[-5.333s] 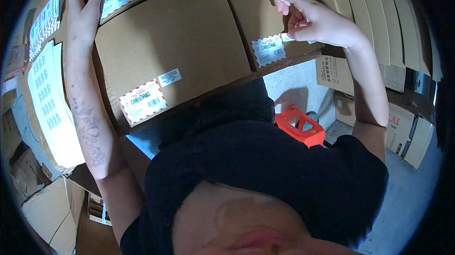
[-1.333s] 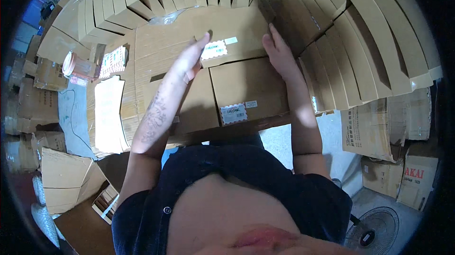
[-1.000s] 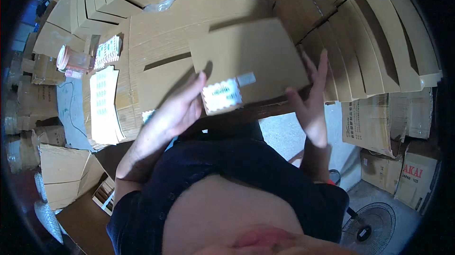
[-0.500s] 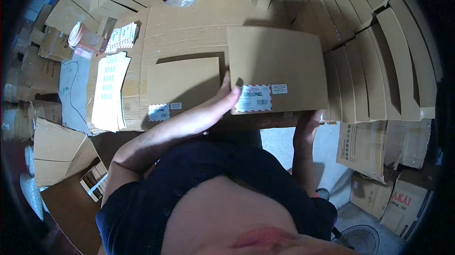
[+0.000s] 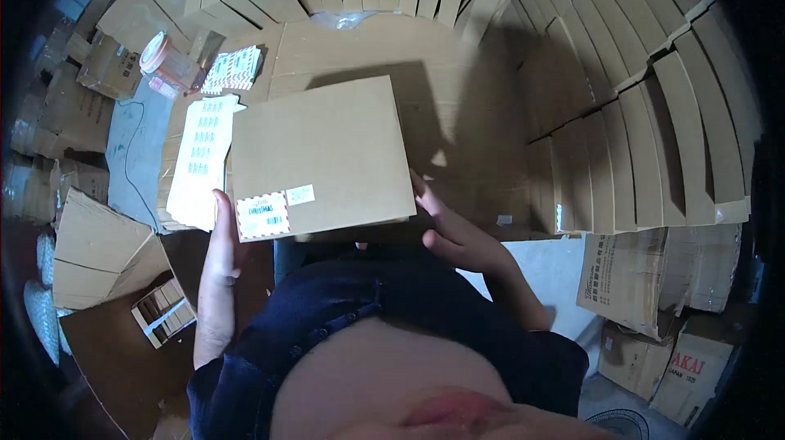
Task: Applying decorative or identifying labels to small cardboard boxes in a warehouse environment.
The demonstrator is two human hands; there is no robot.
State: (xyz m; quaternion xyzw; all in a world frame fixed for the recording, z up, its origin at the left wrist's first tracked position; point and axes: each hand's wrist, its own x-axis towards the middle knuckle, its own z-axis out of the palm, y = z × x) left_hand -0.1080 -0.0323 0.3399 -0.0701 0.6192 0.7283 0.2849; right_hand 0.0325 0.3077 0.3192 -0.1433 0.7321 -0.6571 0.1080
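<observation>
A flat brown cardboard box (image 5: 323,145) lies in front of me, slightly turned, with a striped-edge label (image 5: 262,215) and a small white label (image 5: 300,195) along its near left corner. The edge of another box (image 5: 352,233) peeks out beneath it. My left hand (image 5: 222,235) is upright against its left side, thumb raised and the other fingers mostly hidden. On the right side, my right hand (image 5: 458,231) presses the edge, its fingertips partly behind the box and its thumb apart. Between them, the two hands hold the box.
A sheet stack of labels (image 5: 196,158), striped labels (image 5: 233,70) and a clear plastic jar (image 5: 168,64) lie left on the cardboard-covered table (image 5: 482,154). Rows of upright boxes (image 5: 646,145) wall the back and right. An open carton (image 5: 106,256) stands lower left.
The upper box has moved left and now covers the box that lay on the table. My left hand has shifted to its left side, my right hand to its right side.
</observation>
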